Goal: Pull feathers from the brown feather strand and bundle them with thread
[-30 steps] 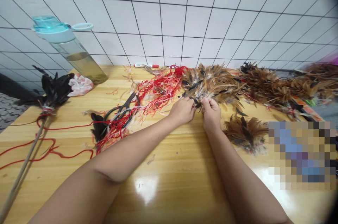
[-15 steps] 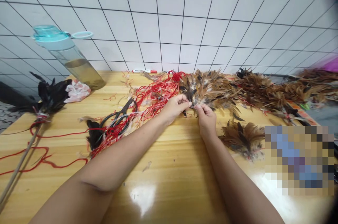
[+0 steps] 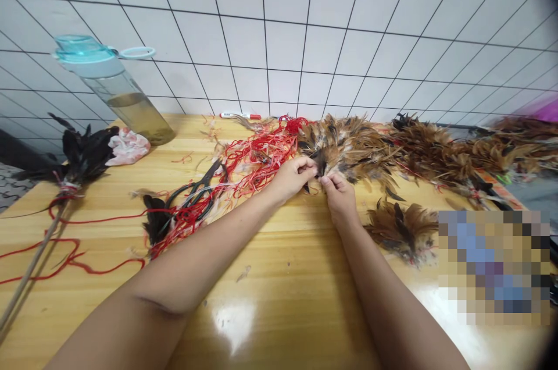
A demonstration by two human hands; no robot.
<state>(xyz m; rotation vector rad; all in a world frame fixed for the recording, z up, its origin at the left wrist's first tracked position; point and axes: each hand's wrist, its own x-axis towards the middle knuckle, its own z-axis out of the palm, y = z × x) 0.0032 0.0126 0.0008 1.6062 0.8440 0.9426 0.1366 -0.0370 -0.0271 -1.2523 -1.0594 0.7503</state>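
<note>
Dark feather tuft (image 3: 321,162) sits pinched between the left hand (image 3: 293,179) and right hand (image 3: 341,194), fingertips closer together than 1 second ago, apparently gathering its base.

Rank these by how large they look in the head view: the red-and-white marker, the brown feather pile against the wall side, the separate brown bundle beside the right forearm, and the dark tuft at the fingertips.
1. Brown feather pile
2. Separate brown bundle
3. Dark tuft and marker, too close to rank
</note>
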